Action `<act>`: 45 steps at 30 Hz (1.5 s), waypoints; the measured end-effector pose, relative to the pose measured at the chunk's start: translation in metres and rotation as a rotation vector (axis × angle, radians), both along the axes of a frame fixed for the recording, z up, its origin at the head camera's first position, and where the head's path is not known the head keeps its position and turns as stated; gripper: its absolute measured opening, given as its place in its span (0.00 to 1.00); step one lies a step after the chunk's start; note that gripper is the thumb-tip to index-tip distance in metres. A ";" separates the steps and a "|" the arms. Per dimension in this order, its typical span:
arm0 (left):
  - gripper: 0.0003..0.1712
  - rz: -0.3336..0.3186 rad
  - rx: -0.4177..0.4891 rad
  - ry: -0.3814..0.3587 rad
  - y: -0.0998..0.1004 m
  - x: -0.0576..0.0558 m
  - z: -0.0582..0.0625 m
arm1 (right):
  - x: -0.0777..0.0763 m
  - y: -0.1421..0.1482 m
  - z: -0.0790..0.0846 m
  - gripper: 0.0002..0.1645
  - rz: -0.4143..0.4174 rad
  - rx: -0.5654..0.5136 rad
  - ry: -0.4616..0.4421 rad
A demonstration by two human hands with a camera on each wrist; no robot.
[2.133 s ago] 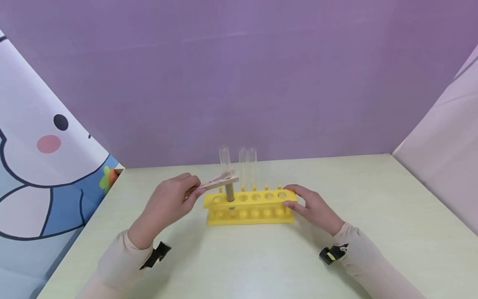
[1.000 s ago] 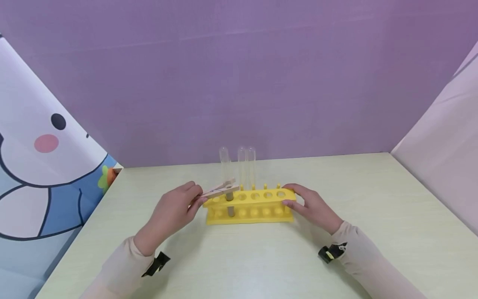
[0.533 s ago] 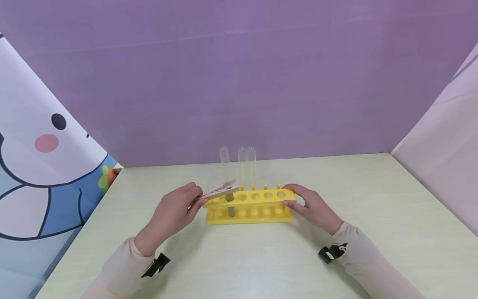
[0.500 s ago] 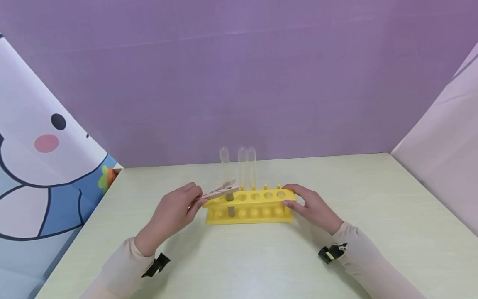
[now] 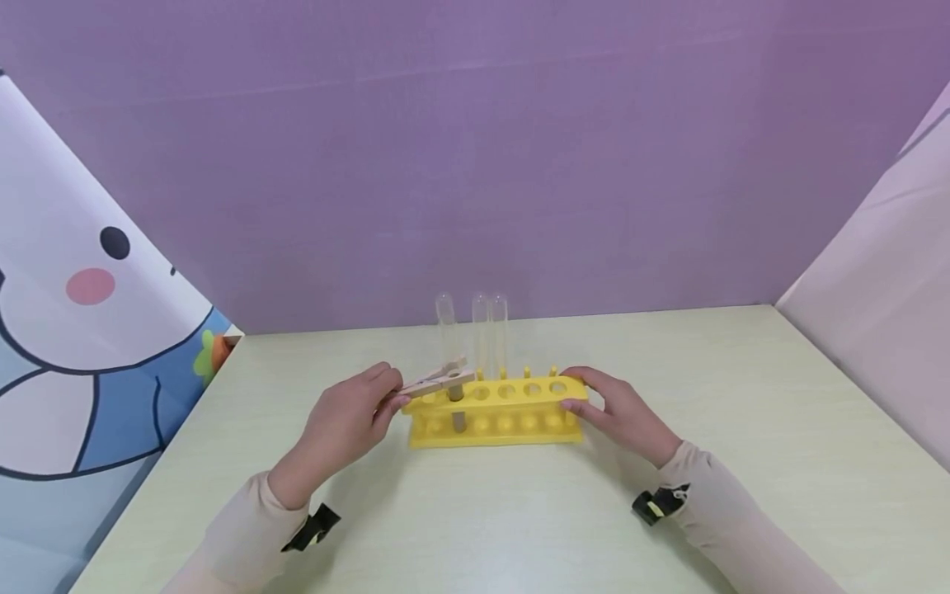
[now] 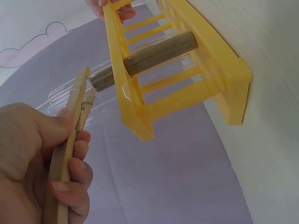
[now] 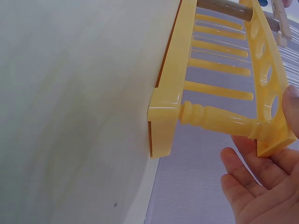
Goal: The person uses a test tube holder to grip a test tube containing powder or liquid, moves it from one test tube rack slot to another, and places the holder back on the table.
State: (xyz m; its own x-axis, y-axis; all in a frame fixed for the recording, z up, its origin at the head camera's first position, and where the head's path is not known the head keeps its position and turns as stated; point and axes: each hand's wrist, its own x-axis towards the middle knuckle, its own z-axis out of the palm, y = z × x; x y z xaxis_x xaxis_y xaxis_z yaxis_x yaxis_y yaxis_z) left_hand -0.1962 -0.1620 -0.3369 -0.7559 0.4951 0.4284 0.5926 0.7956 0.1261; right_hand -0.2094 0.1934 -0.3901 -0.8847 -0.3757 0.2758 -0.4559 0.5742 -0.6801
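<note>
My left hand (image 5: pixel 337 425) pinches a wooden test tube clamp (image 5: pixel 434 382) between thumb and fingers. The clamp's tip is at the top of a test tube with grey-brown contents (image 6: pixel 163 53). That tube stands upright through the second hole from the left in a yellow test tube rack (image 5: pixel 497 441), its lower end down at the rack's base. With thumb and fingers at the right end of the upper plate, my right hand (image 5: pixel 619 410) grips the rack. Three clear test tubes (image 5: pixel 481 322) stand upside down along the rack's back row of pegs.
The rack rests on a pale wood-look table (image 5: pixel 505 520). A purple backdrop (image 5: pixel 475 165) rises behind the table. At the left hangs a cartoon-print cloth (image 5: pixel 126 404), and a pale cloth (image 5: pixel 883 272) is at the right.
From about two seconds to one second ago, my left hand lowered the clamp and the grey-brown tube further into the rack. Since then both hands have stayed nearly still.
</note>
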 end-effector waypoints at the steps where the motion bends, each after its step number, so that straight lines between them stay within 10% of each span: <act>1: 0.11 0.000 0.002 -0.001 0.000 0.000 0.000 | 0.000 0.000 0.000 0.22 0.000 0.000 0.000; 45: 0.10 0.011 0.008 -0.001 0.001 0.000 0.028 | 0.000 0.000 0.000 0.22 0.005 0.002 0.003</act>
